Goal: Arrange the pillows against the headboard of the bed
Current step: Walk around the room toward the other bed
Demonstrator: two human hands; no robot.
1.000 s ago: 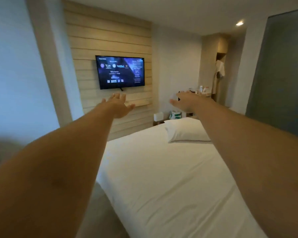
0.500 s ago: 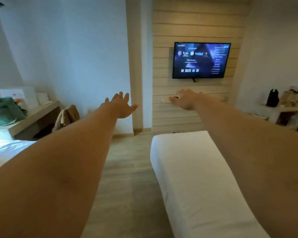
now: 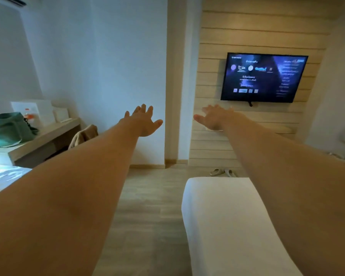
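both arms reach forward; the left hand [image 3: 142, 121] and right hand [image 3: 215, 117] have fingers spread wide, holding nothing. no pillow shows on the white bed [image 3: 233, 226]. a green bag [image 3: 7, 129] sits on the desk's [image 3: 46, 136] left end, contents hidden.

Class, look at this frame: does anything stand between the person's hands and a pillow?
That cannot be judged: no pillow is in view. Both the left hand and right hand are open and empty in mid-air, above the floor beside the white bed.
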